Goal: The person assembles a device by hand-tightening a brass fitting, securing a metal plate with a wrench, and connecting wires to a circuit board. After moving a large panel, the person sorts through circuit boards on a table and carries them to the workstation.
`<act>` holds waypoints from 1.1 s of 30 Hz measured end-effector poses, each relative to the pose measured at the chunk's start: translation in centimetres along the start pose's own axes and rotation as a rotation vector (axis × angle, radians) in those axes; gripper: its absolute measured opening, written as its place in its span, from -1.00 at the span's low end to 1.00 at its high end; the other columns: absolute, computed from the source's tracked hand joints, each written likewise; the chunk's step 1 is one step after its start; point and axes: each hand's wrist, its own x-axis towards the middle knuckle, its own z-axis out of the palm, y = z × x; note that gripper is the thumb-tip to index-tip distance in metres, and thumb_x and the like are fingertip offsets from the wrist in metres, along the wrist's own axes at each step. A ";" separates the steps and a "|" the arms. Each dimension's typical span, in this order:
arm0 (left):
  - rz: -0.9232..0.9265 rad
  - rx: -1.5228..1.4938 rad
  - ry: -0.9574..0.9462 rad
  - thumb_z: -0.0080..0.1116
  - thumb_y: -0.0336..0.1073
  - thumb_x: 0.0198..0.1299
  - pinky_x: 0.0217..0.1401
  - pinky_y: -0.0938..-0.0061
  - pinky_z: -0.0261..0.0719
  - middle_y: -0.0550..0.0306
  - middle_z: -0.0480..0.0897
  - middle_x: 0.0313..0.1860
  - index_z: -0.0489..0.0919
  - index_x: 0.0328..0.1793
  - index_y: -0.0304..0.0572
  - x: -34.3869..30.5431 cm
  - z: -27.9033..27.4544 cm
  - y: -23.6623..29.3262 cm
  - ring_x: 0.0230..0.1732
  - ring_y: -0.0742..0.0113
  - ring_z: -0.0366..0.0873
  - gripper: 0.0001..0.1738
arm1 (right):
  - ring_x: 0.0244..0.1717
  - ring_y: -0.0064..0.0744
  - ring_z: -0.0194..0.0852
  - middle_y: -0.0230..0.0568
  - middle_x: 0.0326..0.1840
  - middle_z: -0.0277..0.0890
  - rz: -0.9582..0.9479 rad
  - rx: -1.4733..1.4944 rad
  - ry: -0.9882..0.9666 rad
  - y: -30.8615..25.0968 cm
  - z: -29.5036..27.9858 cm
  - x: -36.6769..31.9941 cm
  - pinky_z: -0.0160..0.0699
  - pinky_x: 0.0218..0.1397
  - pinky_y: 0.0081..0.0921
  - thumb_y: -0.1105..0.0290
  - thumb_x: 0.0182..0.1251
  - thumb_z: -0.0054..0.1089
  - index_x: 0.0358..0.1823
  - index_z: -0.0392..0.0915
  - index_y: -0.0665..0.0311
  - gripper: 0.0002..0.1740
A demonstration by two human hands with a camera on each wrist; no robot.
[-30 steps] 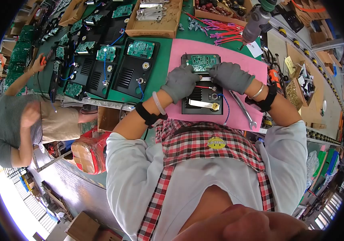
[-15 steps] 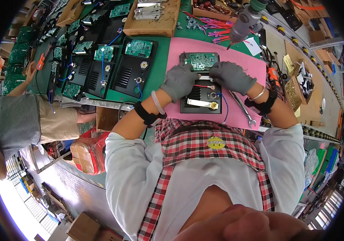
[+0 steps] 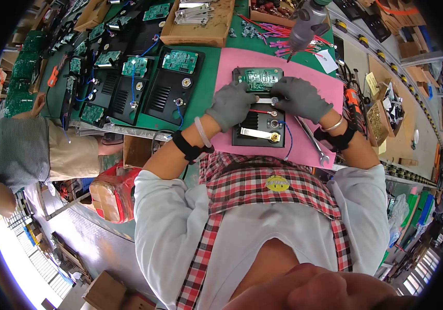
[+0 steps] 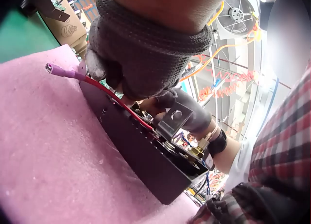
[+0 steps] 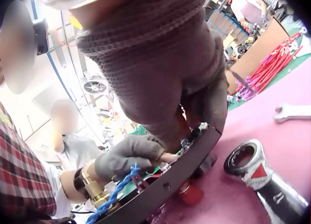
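A black panel with a circuit board is laid on a pink mat. Over it the left hand and right hand are held close together; whether anything is gripped cannot be told. A wrench is laid alongside.

Panel on the mat, between two hands.
The left hand is at the panel's left edge, the right hand at its right, a crosswise strip between them; the circuit board lies on the far end, a second strip on the near end. Right of the panel, a wrench lies on the mat. Other panels stand left on the table, a tray of metal pieces behind; leads lie beyond the mat.
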 end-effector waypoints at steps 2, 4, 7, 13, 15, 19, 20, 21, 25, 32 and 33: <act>0.011 0.005 0.006 0.11 -0.32 -0.06 -0.26 0.28 0.48 0.11 0.45 -0.36 0.65 -0.20 0.15 0.3 0.1 0.0 -0.25 0.11 0.46 -0.75 | -0.35 -0.17 0.45 -0.22 -0.43 0.45 -0.070 0.048 0.118 0.7 1.8 -0.4 0.42 -0.33 -0.26 0.10 0.06 0.14 -0.41 0.51 0.17 -0.72; 0.028 -0.010 0.032 0.10 -0.31 -0.05 -0.27 0.28 0.47 0.11 0.45 -0.36 0.65 -0.20 0.15 0.4 0.4 -0.1 -0.26 0.11 0.46 -0.75 | -0.34 -0.17 0.46 -0.22 -0.42 0.45 0.032 -0.032 0.044 -0.2 0.4 -0.6 0.43 -0.31 -0.25 0.11 0.06 0.14 -0.41 0.51 0.17 -0.73; 0.036 -0.004 0.045 0.10 -0.31 -0.05 -0.28 0.28 0.47 0.11 0.45 -0.37 0.65 -0.20 0.16 0.4 0.4 -0.2 -0.26 0.11 0.46 -0.75 | -0.34 -0.16 0.47 -0.18 -0.43 0.45 -0.003 0.027 0.061 0.3 0.6 -0.4 0.43 -0.33 -0.25 0.09 0.06 0.14 -0.44 0.51 0.17 -0.71; 0.052 0.007 0.065 0.09 -0.31 -0.05 -0.29 0.28 0.47 0.10 0.45 -0.38 0.66 -0.21 0.15 0.1 0.6 -0.1 -0.26 0.10 0.46 -0.75 | -0.35 -0.18 0.47 -0.19 -0.43 0.45 0.054 -0.013 0.057 -0.3 0.8 -0.6 0.43 -0.33 -0.26 0.11 0.04 0.17 -0.44 0.51 0.17 -0.73; 0.045 0.009 0.062 0.09 -0.31 -0.05 -0.28 0.28 0.47 0.10 0.45 -0.38 0.66 -0.22 0.15 0.1 0.5 -0.1 -0.26 0.10 0.46 -0.75 | -0.35 -0.18 0.48 -0.21 -0.43 0.46 0.004 0.079 0.152 0.3 0.8 -0.5 0.46 -0.35 -0.23 0.08 0.05 0.15 -0.44 0.50 0.15 -0.71; 0.005 0.023 0.012 0.08 -0.31 -0.04 -0.25 0.28 0.47 0.11 0.46 -0.36 0.66 -0.22 0.15 0.2 0.4 0.1 -0.25 0.11 0.45 -0.76 | -0.33 -0.17 0.49 -0.22 -0.43 0.46 0.014 0.023 0.144 0.4 2.1 -0.5 0.47 -0.34 -0.23 0.06 0.04 0.16 -0.41 0.52 0.14 -0.70; -0.008 0.028 0.009 0.08 -0.31 -0.03 -0.24 0.28 0.46 0.11 0.46 -0.36 0.66 -0.22 0.15 0.3 0.3 0.2 -0.24 0.11 0.45 -0.76 | -0.33 -0.17 0.48 -0.21 -0.42 0.47 0.033 0.001 0.134 0.4 1.9 -0.5 0.46 -0.35 -0.23 0.07 0.03 0.17 -0.40 0.52 0.15 -0.70; 0.001 0.018 0.017 0.08 -0.31 -0.03 -0.24 0.29 0.46 0.11 0.46 -0.36 0.66 -0.22 0.15 0.1 0.5 0.2 -0.25 0.11 0.45 -0.76 | -0.33 -0.16 0.48 -0.21 -0.41 0.47 0.052 -0.019 0.124 0.0 1.4 -0.6 0.46 -0.36 -0.23 0.07 0.02 0.19 -0.39 0.53 0.15 -0.70; 0.011 -0.008 0.041 0.08 -0.31 -0.03 -0.23 0.28 0.45 0.11 0.46 -0.36 0.66 -0.22 0.14 -0.1 0.4 0.1 -0.25 0.11 0.45 -0.76 | -0.36 -0.39 0.48 -0.26 -0.41 0.49 0.208 0.357 0.598 4.2 -1.8 -1.9 0.44 -0.40 -0.44 0.28 -0.03 0.27 -0.38 0.49 0.26 -0.75; 0.053 -0.004 0.073 0.09 -0.33 -0.04 -0.24 0.29 0.45 0.11 0.45 -0.37 0.66 -0.21 0.14 -0.1 0.8 -0.2 -0.26 0.12 0.44 -0.75 | -0.38 -0.50 0.38 -0.28 -0.43 0.42 -0.049 1.156 0.537 7.5 -6.6 1.6 0.40 -0.35 -0.57 0.46 -0.02 0.12 -0.21 0.37 0.38 -0.70; 0.042 -0.005 0.063 0.09 -0.33 -0.04 -0.24 0.29 0.45 0.11 0.45 -0.37 0.66 -0.21 0.14 -0.2 0.7 -0.2 -0.26 0.12 0.44 -0.75 | -0.46 -0.50 0.36 -0.28 -0.46 0.40 -0.063 1.165 0.439 7.3 -7.3 2.1 0.37 -0.43 -0.58 0.50 -0.05 0.07 -0.22 0.34 0.37 -0.71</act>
